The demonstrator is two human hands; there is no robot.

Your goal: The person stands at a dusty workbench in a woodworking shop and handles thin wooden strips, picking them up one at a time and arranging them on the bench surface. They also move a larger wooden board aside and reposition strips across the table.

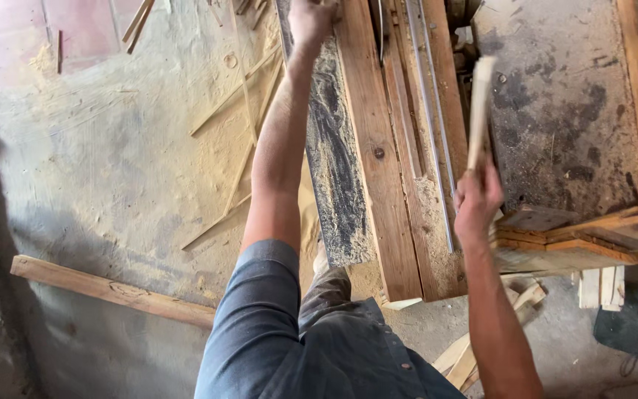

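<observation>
My right hand point(478, 198) grips the near end of a short pale wooden stick point(479, 103) and holds it upright over the saw bench. My left hand point(311, 18) reaches far forward, fingers closed on the far end of a long reddish plank point(374, 155) at the top edge of the view. That plank lies lengthwise on the bench beside a dark, sawdust-streaked board point(334, 170). Two thin metal rails point(433, 125) run along the plank's right side.
A grey stained bench top point(563, 111) lies to the right, with stacked wood offcuts point(585, 240) at its near edge. A long board point(105, 290) and thin slivers point(238, 170) lie on the sawdust-covered floor at left. More scraps point(474, 347) lie by my legs.
</observation>
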